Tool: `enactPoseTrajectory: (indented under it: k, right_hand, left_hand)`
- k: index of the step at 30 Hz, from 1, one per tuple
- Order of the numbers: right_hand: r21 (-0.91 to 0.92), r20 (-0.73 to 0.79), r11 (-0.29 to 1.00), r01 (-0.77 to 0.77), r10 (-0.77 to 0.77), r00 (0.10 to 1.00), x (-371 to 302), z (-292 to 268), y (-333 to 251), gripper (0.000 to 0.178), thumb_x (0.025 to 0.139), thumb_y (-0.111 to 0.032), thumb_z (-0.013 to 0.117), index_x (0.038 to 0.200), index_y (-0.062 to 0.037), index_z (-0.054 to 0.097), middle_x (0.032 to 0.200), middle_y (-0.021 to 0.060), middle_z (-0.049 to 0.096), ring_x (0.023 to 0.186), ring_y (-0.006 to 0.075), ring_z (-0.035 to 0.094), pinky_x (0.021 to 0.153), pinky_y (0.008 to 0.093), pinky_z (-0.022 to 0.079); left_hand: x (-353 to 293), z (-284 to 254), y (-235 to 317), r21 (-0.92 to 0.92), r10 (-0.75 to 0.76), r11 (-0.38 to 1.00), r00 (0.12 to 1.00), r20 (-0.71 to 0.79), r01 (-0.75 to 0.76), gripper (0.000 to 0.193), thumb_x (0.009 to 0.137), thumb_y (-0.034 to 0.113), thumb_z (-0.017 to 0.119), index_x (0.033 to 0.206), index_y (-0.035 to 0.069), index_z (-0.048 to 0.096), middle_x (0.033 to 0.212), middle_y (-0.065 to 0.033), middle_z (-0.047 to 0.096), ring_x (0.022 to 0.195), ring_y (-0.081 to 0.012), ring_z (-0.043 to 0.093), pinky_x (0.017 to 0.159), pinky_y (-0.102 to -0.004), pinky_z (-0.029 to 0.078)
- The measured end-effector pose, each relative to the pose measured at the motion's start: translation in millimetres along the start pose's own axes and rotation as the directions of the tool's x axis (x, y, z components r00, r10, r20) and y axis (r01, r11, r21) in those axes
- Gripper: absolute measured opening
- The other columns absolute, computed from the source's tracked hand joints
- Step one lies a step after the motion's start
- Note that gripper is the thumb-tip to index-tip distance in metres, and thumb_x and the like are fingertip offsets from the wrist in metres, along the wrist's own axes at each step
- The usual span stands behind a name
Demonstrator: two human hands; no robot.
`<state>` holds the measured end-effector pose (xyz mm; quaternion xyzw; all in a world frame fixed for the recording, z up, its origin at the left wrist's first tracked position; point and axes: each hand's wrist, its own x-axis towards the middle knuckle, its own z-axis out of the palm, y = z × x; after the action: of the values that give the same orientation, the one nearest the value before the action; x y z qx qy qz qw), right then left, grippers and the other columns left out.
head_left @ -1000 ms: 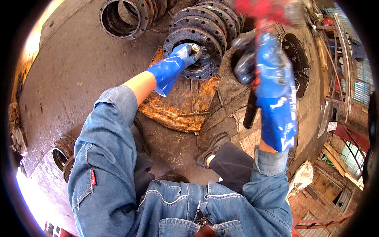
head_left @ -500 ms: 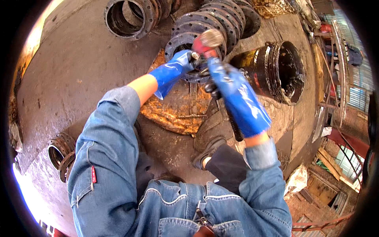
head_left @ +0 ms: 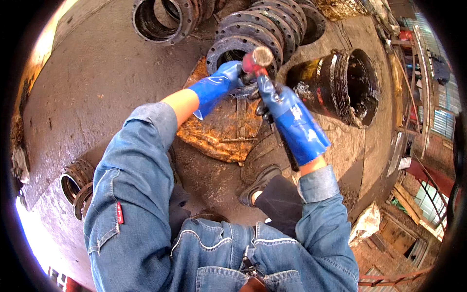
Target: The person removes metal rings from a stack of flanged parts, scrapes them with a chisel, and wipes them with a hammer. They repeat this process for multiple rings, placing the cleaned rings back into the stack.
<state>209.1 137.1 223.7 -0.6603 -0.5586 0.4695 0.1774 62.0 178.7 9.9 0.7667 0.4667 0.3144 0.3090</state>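
Blue gloves cover both hands. My right hand (head_left: 281, 101) is closed round the black handle of a hammer (head_left: 261, 57), which has a red head and a worn grey striking face. The hammer head hangs just above my left hand (head_left: 224, 79), at the front dark flange (head_left: 215, 57) of a row of flanged rings. My left fingers are closed at that flange's rim, on something the hammer head mostly hides. Beneath the flange and my hands lies a rusty orange plate (head_left: 214, 142) on the dirty floor.
Several more flanges (head_left: 287, 22) stand in line behind. To the right lies a wide black-coated pipe (head_left: 316, 90). Other flanged pipe pieces sit at the far left (head_left: 182, 22) and near left (head_left: 78, 177). My shoe (head_left: 260, 184) is beside the plate. Metal framing (head_left: 423, 92) runs along the right.
The hammer head has shifted slightly right and down toward my left hand, its face turned more upward. Both hands keep their grip near the flange. The whole view has shifted slightly.
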Motion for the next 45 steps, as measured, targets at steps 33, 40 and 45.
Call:
enactPoseTrajectory:
  k: [33, 40, 45]
  right_hand:
    - [0.051, 0.053, 0.999, 0.001, -0.004, 0.999, -4, -18, 15, 0.037, 0.093, -0.038, 0.062, 0.103, -0.002, 0.062, 0.075, 0.0081, 0.064, 0.064, 0.0208, 0.063, 0.056, 0.0324, 0.052]
    - [0.446, 0.034, 0.824, 0.349, -0.405, 0.914, -24, -48, -40, 0.036, 0.092, -0.037, 0.064, 0.1, -0.0029, 0.062, 0.074, 0.0086, 0.065, 0.065, 0.0229, 0.064, 0.058, 0.0336, 0.052]
    - [0.034, 0.003, 0.995, 0.092, -0.092, 0.996, -3, 7, 41, 0.034, 0.091, -0.037, 0.066, 0.098, -0.0035, 0.062, 0.073, 0.0089, 0.065, 0.067, 0.0243, 0.065, 0.059, 0.0344, 0.052]
  left_hand:
    - [6, -33, 45, -0.159, -0.166, 0.967, 0.967, 0.193, 0.197, 0.035, 0.081, 0.025, 0.07, 0.114, 0.014, 0.067, 0.106, -0.0175, 0.069, 0.102, -0.0394, 0.062, 0.083, -0.0397, 0.051]
    - [0, -9, 11, -0.117, -0.234, 0.961, 0.963, 0.134, 0.25, 0.029, 0.08, 0.022, 0.068, 0.106, 0.01, 0.067, 0.099, -0.0208, 0.067, 0.095, -0.0414, 0.062, 0.079, -0.0425, 0.051]
    - [1, 7, 1, -0.108, -0.178, 0.974, 0.97, 0.168, 0.197, 0.021, 0.08, 0.027, 0.071, 0.095, 0.013, 0.071, 0.086, -0.0182, 0.068, 0.083, -0.0394, 0.063, 0.073, -0.0416, 0.051]
